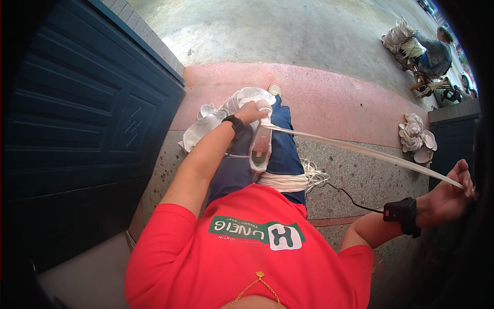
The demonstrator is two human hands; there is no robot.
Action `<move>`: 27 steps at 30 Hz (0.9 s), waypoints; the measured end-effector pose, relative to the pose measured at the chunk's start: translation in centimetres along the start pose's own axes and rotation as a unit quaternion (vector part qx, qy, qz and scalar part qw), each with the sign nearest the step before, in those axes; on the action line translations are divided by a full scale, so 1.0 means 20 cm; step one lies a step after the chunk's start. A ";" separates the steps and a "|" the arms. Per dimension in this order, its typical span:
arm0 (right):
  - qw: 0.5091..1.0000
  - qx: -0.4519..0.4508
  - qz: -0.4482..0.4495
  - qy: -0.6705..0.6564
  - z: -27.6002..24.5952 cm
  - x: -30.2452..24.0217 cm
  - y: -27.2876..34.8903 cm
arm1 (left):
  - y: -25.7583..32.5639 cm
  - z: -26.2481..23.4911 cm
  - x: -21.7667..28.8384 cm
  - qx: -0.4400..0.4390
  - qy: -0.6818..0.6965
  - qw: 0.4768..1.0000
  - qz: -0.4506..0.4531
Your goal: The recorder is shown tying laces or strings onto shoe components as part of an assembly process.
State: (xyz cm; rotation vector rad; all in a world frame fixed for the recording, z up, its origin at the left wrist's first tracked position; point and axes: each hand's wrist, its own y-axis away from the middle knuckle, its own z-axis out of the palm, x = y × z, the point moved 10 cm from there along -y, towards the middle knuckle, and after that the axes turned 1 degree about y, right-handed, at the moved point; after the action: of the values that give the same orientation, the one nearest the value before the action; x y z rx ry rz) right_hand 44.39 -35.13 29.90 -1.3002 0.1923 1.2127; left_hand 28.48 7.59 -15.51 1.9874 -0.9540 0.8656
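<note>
A white shoe (261, 147) lies along my thighs, its pinkish underside with a dark green patch turned up. My left hand (249, 112) is closed on its far end. From beside those fingers a long white flat lace (355, 148) runs taut to the right. Far out on that side, my right hand (453, 195) pinches the lace's other end, thumb and fingers raised. More white shoe pieces (203, 127) are heaped beside my left leg, partly behind my left forearm. A bundle of pale laces (283, 182) lies across my right thigh, with loose ends hanging beside it.
A dark blue panelled door (103, 118) stands close on my left. On the floor to the right sits a pile of white shoe pieces (414, 136). A black cable (350, 198) runs to my right wrist. Another person (435, 54) sits farther off beside white bundles.
</note>
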 end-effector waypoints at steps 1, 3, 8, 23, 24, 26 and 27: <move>1.000 -0.015 -0.010 -0.011 0.03 -0.05 -0.02 | 0.01 0.01 -0.01 -0.004 0.004 1.000 -0.003; 0.999 -0.042 -0.020 -0.026 0.11 -0.11 -0.05 | 0.02 -0.03 -0.05 -0.014 0.005 1.000 -0.019; 0.996 -0.076 -0.032 -0.031 0.21 -0.15 -0.06 | 0.23 -0.23 0.30 0.178 -0.161 0.962 0.134; 0.990 -0.137 -0.007 -0.024 0.35 -0.10 -0.04 | 0.47 0.11 0.51 0.084 -0.373 0.859 0.341; 0.988 -0.156 -0.006 -0.012 0.36 -0.09 -0.03 | 0.48 0.02 0.49 0.126 -0.327 0.872 0.341; 0.984 -0.179 -0.005 0.002 0.36 -0.07 -0.02 | 0.44 -0.16 0.26 0.167 -0.140 0.950 0.223; 0.983 -0.184 -0.004 0.007 0.34 -0.07 -0.01 | 0.42 -0.22 0.05 0.160 0.009 0.982 0.099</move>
State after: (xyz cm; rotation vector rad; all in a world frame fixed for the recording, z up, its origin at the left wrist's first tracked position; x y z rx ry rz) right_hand 40.63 -30.36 33.37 -1.6271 -0.0315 1.2711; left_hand 20.95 7.23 -9.81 2.1729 -1.0700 1.2099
